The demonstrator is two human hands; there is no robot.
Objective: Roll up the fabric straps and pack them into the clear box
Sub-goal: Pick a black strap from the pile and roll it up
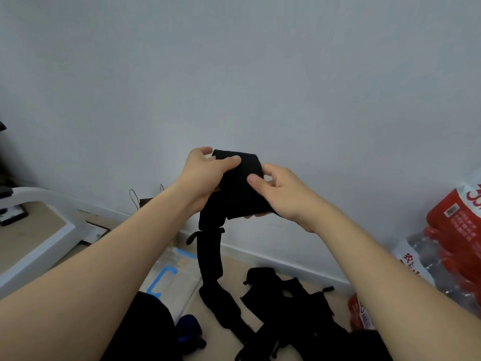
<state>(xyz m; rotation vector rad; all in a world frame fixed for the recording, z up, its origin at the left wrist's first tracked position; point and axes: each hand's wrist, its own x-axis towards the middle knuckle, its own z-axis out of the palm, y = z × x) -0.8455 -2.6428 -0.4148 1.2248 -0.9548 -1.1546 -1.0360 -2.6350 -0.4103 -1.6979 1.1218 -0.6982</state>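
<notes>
I hold a wide black fabric strap [240, 186] up in front of the wall, its top end partly rolled between both hands. My left hand [205, 175] grips the roll's left side, thumb on top. My right hand [283, 194] pinches the right side, thumb on the front. The strap's loose tail [210, 259] hangs down to the floor. A heap of more black straps [286, 303] lies on the floor below. The clear box [174, 280] with blue latches sits on the floor under my left forearm, partly hidden.
A white step or platform [39, 243] rises at the left. Packs of bottles in red and clear wrap [453, 246] stand at the right by the wall. A dark blue object [188, 332] lies near the bottom, beside a black shape [145, 332].
</notes>
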